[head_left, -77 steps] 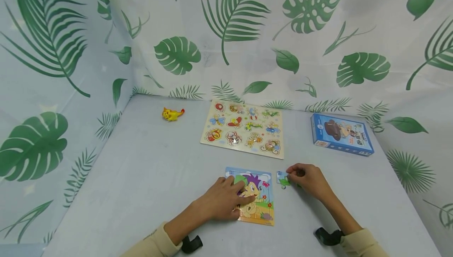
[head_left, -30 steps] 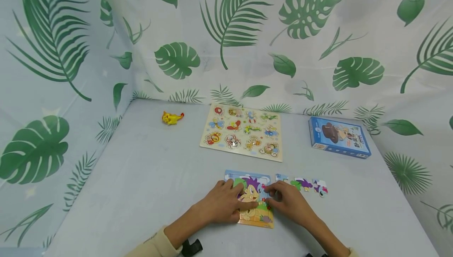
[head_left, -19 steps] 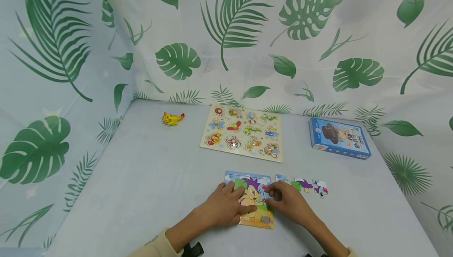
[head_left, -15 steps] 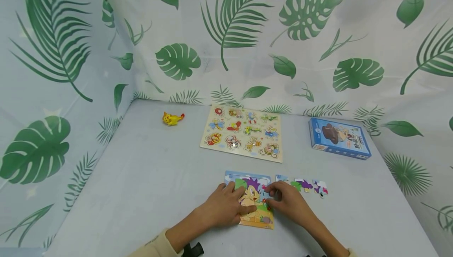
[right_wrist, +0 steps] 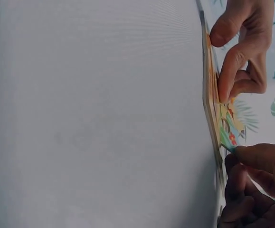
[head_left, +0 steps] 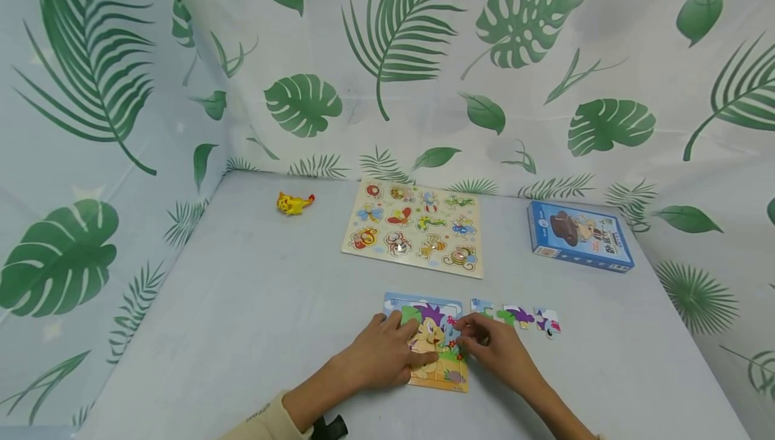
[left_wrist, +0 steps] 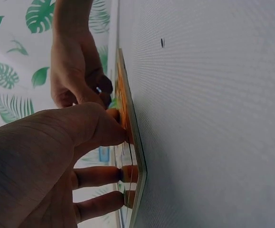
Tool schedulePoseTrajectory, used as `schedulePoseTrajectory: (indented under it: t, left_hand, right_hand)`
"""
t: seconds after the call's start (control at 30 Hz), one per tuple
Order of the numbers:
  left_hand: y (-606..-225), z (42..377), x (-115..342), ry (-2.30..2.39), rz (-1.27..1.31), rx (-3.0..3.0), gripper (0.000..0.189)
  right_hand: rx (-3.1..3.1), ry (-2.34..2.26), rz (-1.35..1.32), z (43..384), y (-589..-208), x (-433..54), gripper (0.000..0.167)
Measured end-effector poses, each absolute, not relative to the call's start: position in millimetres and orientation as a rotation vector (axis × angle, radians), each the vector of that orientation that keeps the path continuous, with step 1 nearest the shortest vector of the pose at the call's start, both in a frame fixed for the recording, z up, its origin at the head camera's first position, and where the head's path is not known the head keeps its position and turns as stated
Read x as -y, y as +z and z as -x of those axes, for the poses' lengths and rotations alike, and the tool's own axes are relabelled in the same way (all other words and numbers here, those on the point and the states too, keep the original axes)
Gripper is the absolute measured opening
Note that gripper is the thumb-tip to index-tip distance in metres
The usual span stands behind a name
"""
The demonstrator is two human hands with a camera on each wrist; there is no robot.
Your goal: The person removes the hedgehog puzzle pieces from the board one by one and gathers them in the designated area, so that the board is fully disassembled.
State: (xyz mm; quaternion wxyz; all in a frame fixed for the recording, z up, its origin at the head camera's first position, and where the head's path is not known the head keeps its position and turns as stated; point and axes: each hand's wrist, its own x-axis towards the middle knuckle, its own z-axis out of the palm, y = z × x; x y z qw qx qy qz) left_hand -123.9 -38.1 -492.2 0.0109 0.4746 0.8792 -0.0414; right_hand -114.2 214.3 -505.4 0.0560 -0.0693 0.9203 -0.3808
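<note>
A jigsaw puzzle board (head_left: pixel 440 381) with a purple-haired cartoon hedgehog lies on the table near the front. My left hand (head_left: pixel 381 354) spreads over its left half; in the left wrist view, the thumb and fingertips touch the board's surface. At the right edge my right hand (head_left: pixel 493 347) pinches a puzzle piece (right_wrist: pixel 231 136) with a red flower between thumb and finger. The right wrist view shows this piece tilted up from the board. Loose puzzle pieces lie in a row just beyond the right hand, among them a purple and green one (head_left: pixel 519 315) and a rightmost one (head_left: pixel 548 322).
A wooden insect puzzle (head_left: pixel 414 226) lies flat behind the jigsaw. Toward the back right is a blue box (head_left: pixel 581 235). A small yellow cat figure (head_left: pixel 294 203) sits at the back left. Leaf-print fabric (head_left: pixel 424 97) hangs behind and beside the table.
My right hand has gone from the loose pieces to the board's right edge, where it now pinches a piece. The left hand has stayed on the board. Over the last half second almost nothing moved.
</note>
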Motion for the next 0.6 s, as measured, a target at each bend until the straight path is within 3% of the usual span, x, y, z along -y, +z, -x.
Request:
schedulePoseTrajectory:
  t: [0.37, 0.6]
  left_hand:
    - [-493, 124, 38, -0.108, -1.493, -2.748, 0.046]
    - [-493, 124, 39, -0.083, -1.504, -2.751, 0.045]
  right_hand:
    - [-2.773, -1.347, 0.263, 111, -506, -226, 0.016]
    - [-2.796, -1.35, 0.181, 110, -489, -258, 0.014]
